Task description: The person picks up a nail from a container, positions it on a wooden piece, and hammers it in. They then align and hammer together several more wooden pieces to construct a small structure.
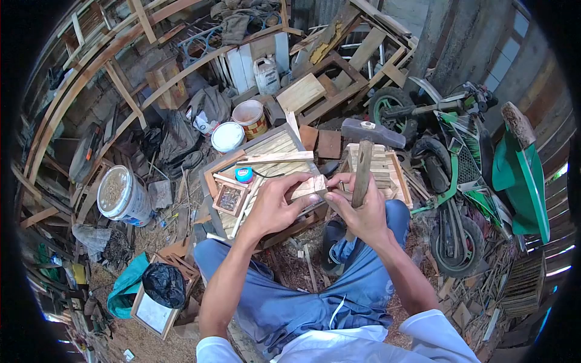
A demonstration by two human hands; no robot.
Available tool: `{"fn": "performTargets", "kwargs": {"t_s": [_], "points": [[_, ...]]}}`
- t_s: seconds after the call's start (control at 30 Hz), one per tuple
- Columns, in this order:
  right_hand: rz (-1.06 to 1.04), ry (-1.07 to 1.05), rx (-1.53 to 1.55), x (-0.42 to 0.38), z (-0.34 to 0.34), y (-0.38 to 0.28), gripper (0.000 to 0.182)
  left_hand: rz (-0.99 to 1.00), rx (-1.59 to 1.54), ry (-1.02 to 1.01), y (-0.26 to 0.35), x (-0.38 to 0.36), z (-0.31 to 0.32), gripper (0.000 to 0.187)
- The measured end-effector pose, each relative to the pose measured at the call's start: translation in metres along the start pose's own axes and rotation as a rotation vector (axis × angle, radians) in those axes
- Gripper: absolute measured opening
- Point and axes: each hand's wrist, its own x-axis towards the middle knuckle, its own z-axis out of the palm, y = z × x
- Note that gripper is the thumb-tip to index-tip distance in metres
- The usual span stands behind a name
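My left hand [269,206] is closed around a short piece of wood [313,184], pinching it between thumb and fingers in front of my knees. My right hand [367,218] grips a hammer [362,172] by its wooden handle; the metal head points up and away from me. The right thumb and index finger also reach the near end of the wood piece. Below the hands lies a slatted wooden panel [279,143]. On it rest a small wooden box [230,198] of tiny pieces, a blue round object [244,175] and a loose wood strip [275,158].
A second slatted wooden piece [375,158] lies to the right. Beyond it stand a green motorbike [448,163] and a green wheelbarrow [520,181]. Paint buckets [227,138] are behind the panel; a larger white bucket [130,202] stands at left. Scrap wood surrounds everything.
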Motion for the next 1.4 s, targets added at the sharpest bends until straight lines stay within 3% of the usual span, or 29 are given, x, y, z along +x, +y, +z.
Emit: {"fn": "performTargets", "kwargs": {"t_s": [0.13, 0.23, 0.4, 0.5, 0.7, 1.0, 1.1, 1.23, 1.3, 1.4], "points": [[0.061, -0.030, 0.025, 0.000, -0.001, 0.000, 0.033, -0.006, -0.096, 0.017, 0.002, -0.002, 0.002, 0.038], [0.037, -0.109, -0.275, 0.005, -0.011, -0.019, 0.038, 0.049, -0.235, 0.073, 0.000, -0.005, 0.008, 0.039], [0.050, -0.114, -0.055, 0.002, -0.012, -0.007, 0.048, 0.097, -0.383, 0.128, -0.005, -0.005, 0.013, 0.043], [0.114, -0.141, -0.059, 0.005, -0.017, -0.008, 0.048, -0.104, -0.568, 0.030, -0.006, -0.005, 0.009, 0.045], [0.178, -0.210, -0.175, 0.017, -0.024, -0.026, 0.041, -0.122, -0.837, -0.083, -0.014, -0.002, 0.012, 0.049], [0.197, -0.249, -0.166, 0.022, -0.027, -0.031, 0.038, -0.114, -0.784, -0.088, -0.009, -0.003, 0.009, 0.050], [0.173, -0.227, -0.184, 0.022, -0.027, -0.030, 0.038, -0.068, -0.791, 0.020, -0.004, -0.002, 0.015, 0.044], [0.251, -0.138, -0.214, 0.022, -0.020, -0.027, 0.038, 0.202, 0.342, 0.694, 0.001, -0.007, 0.034, 0.021], [0.242, -0.046, -0.133, 0.016, -0.009, -0.006, 0.037, 0.147, 0.305, 0.683, 0.004, -0.022, 0.059, 0.019], [0.295, 0.048, -0.112, 0.008, 0.008, 0.003, 0.034, -0.236, -0.161, 0.407, 0.018, -0.021, 0.084, 0.025]]}}
